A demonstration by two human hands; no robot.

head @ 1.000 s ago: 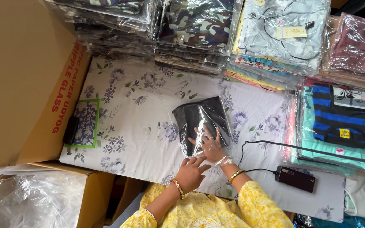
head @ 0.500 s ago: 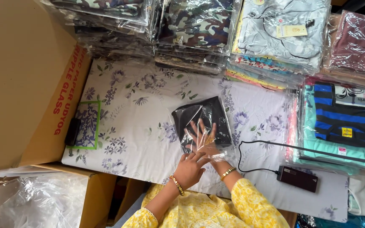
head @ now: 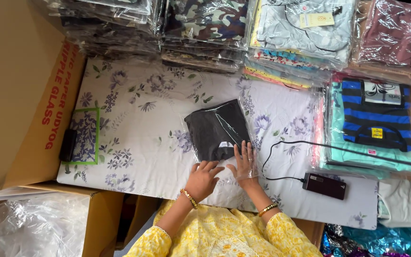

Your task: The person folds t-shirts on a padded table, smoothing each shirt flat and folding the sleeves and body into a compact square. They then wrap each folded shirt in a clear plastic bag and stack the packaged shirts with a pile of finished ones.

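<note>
Soft, even daylight fills the scene, bright enough that the white floral-printed sheet (head: pixel 167 123) reads clearly and shadows under the hands stay faint. Glare streaks the clear plastic wrappers on the stacked folded garments (head: pixel 305 28) along the top edge. Focus is fairly sharp at centre, while the crumpled transparent plastic bag (head: pixel 29 228) at lower left looks hazy and washed out.

A dark matt cloth garment in a glossy clear plastic bag (head: pixel 217 131) lies mid-table on smooth floral-printed cloth (head: pixel 158 95). Matt brown corrugated cardboard box (head: pixel 20 90) stands at its left edge.
</note>
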